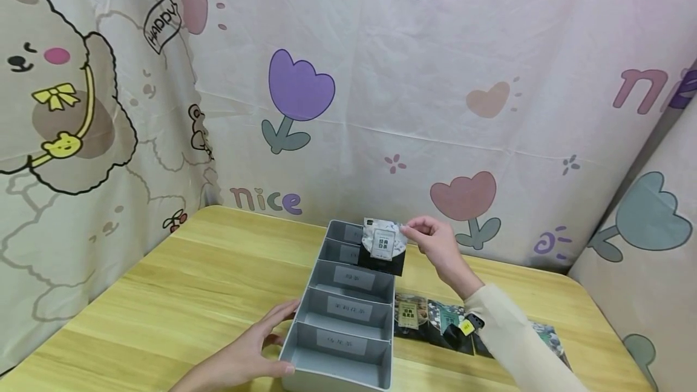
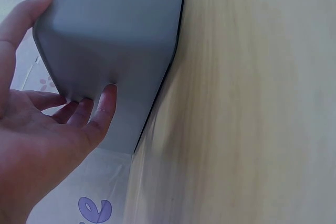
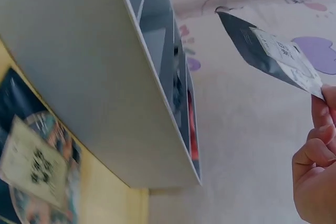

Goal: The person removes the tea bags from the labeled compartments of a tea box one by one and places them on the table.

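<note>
A long grey divided box [image 1: 337,374] stands on the table, with a paper label on the wall of each compartment. My left hand [image 1: 251,343] holds its near left corner, thumb at the front and bent fingers against the side; the left wrist view shows these fingertips [image 2: 107,95] touching the grey wall. My right hand [image 1: 438,250] pinches the upper edge of a black-and-white tea sachet [image 1: 383,245] between thumb and fingers. That sachet is raised over the far right part of the box, partly hiding the two farthest compartments. In the right wrist view it hangs tilted, apart from the box.
Several dark tea sachets [image 1: 411,316] lie in a row right of the box, partly covered by my right forearm. Something red [image 3: 192,127] shows inside the box's far end. A patterned cloth [image 1: 348,77] hangs behind the wooden table [image 1: 218,265].
</note>
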